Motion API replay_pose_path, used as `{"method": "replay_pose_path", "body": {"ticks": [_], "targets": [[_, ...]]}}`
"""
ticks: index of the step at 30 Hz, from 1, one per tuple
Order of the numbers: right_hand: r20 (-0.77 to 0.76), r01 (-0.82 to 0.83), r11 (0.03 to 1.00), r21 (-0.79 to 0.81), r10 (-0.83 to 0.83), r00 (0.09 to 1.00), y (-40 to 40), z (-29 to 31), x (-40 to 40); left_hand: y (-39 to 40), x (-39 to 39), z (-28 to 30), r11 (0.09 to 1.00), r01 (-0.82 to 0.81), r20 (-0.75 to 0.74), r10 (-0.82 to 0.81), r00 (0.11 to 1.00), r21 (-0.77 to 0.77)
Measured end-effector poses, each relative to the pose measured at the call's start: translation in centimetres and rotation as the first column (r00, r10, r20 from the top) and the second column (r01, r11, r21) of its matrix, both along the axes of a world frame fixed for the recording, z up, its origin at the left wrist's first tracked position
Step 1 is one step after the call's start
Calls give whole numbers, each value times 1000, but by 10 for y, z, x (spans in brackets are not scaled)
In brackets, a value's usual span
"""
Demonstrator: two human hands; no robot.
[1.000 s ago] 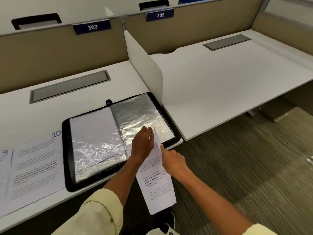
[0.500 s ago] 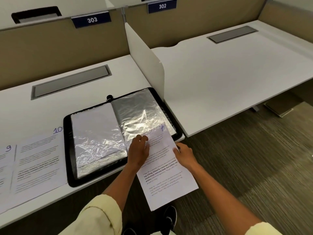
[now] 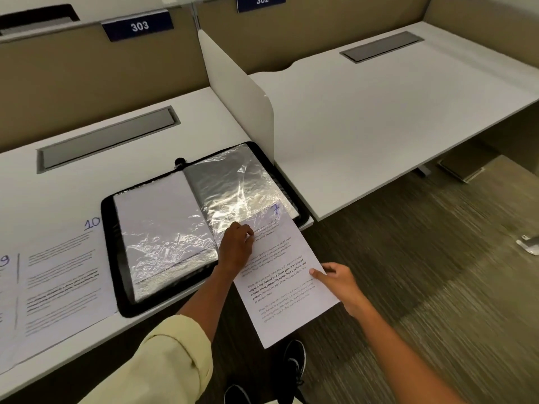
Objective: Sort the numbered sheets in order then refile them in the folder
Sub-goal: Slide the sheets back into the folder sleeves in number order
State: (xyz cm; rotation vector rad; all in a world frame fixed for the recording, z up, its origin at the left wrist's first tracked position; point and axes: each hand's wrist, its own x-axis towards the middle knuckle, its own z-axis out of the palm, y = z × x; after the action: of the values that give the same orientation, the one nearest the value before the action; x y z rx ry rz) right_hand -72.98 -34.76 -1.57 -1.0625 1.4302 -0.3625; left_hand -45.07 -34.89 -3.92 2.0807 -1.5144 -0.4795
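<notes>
Lying at a slant in the lower middle of the frame, the sheet marked 7 (image 3: pixel 287 275) has its upper end over the right-hand plastic sleeve (image 3: pixel 236 185) of the open black folder (image 3: pixel 116 258), while its lower end hangs past the tabletop (image 3: pixel 87 182) edge above the floor (image 3: pixel 437 272). Whether the top of the sheet is inside the sleeve or only on it cannot be told. The left hand (image 3: pixel 236 247) bears down near the sheet's upper left, its fingers curled at the sleeve's lower edge; whether that grip pinches the plastic or only presses cannot be told. The right hand (image 3: pixel 339 282) takes the sheet's right edge in a closed grip, thumb on top and fingers beneath. The folder's left sleeve (image 3: pixel 157 225) shows a blank white page. At the left of the frame, two more sheets marked 10 (image 3: pixel 67 272) and 9 (image 3: pixel 7 287) lie flat on the tabletop, side by side. A white divider (image 3: pixel 242 91) stands just beyond the folder, with labels 303 (image 3: pixel 139 25) and 302 (image 3: pixel 262 0) along the top of the frame.
</notes>
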Motion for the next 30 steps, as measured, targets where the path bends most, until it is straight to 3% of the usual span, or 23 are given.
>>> {"method": "replay_pose_path", "body": {"ticks": [6, 12, 15, 21, 30], "targets": [[82, 248, 964, 97, -256, 963, 33, -10, -14, -8, 5, 8, 997, -10, -38, 12, 999, 71], [297, 430, 848, 309, -516, 804, 71, -17, -9, -7, 5, 11, 998, 11, -46, -7, 999, 69], [309, 423, 850, 315, -513, 801, 89, -21, 6, -6, 6, 11, 998, 13, -26, -12, 1000, 58], [175, 461, 864, 203, -495, 851, 112, -24, 30, 1, 1, 14, 1000, 23, 15, -22, 1000, -9], [227, 506, 859, 73, -509, 831, 115, -19, 37, 8, -2, 16, 993, 95, 89, -89, 992, -70]]}}
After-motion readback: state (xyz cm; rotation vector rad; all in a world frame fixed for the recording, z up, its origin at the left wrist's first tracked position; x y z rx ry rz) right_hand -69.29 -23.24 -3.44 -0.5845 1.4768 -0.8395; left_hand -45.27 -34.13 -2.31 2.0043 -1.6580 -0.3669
